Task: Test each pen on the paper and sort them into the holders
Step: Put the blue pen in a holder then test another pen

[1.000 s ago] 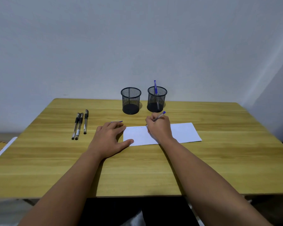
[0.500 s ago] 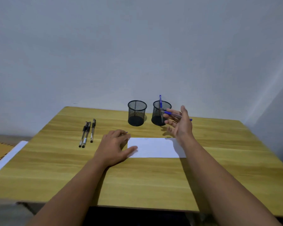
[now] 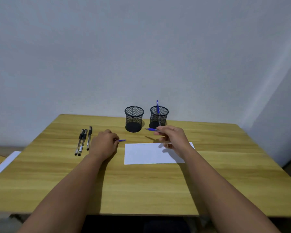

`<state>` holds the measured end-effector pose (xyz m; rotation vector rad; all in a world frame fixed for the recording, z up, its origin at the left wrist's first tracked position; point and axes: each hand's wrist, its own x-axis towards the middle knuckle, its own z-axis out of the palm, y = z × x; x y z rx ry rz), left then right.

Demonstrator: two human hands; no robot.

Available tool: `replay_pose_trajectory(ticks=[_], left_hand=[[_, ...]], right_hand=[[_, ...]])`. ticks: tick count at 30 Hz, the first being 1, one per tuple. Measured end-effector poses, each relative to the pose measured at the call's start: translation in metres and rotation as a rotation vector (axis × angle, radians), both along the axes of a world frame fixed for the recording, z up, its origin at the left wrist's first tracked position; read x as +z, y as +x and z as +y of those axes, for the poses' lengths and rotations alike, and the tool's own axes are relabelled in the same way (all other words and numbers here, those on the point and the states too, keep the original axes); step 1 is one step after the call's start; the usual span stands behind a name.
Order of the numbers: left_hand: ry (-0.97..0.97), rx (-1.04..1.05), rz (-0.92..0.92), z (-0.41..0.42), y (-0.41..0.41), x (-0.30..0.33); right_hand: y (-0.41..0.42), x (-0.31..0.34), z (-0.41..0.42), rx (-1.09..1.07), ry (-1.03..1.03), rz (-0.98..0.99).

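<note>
We saw a blue pen in the right hand. The pen was thin, with a blue grip and a see-through body. It lay almost flat in the air, and its tip pointed toward the left hand. The right hand's fingers were closed on the pen, and that hand floated above the far edge of the paper.

The left hand rested on the tabletop, curled up tight. A small blue piece stuck out of it, pointing toward the right hand. We thought it could be a pen cap, but we could not tell for sure.

The paper was white and lay flat between the two hands, a bit nearer the right one. We saw faint marks near its far edge.

Past the hands stood two black mesh holders. The left holder looked empty. The right holder had one blue pen standing in it, and it was just behind the right hand.

Three black pens lay side by side just to the outside of the left hand.

There was lots of bare wood near us, under the arms. There was also bare wood out past the right hand, all the way to the tabletop's edge.
</note>
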<state>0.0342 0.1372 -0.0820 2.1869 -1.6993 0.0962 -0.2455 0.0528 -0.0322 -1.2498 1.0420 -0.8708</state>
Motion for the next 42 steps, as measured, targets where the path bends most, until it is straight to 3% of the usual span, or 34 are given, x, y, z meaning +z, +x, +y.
replay_pose_trajectory(ticks=[6,12,16,28,30,33,35,39,42], left_hand=[[-0.026,-0.093,0.106,0.002,-0.009,0.010],[-0.088,-0.142,0.387,0.000,-0.028,0.030],[-0.102,-0.218,0.375,-0.004,-0.031,0.040],[-0.079,-0.315,0.468,-0.001,-0.048,0.060],[-0.050,-0.325,0.636,-0.002,-0.052,0.067],[-0.010,-0.347,1.075,0.000,-0.060,0.085],[0.009,-0.369,1.169,-0.001,-0.066,0.096],[0.035,-0.391,1.177,-0.006,-0.079,0.113],[0.078,-0.391,1.080,-0.016,-0.085,0.124]], right_hand=[[-0.006,0.001,0.001,0.132,-0.063,0.163],[0.001,0.003,0.002,0.141,-0.172,0.295],[0.004,0.005,0.002,0.155,-0.216,0.327],[-0.007,0.011,0.003,0.175,-0.141,0.212],[-0.009,0.014,0.003,0.183,-0.074,0.143],[-0.014,0.019,0.000,0.208,0.066,-0.017],[-0.015,0.022,-0.002,0.218,0.126,-0.086],[-0.020,0.024,-0.002,0.202,0.154,-0.139],[-0.027,0.032,-0.006,0.210,0.091,-0.085]])
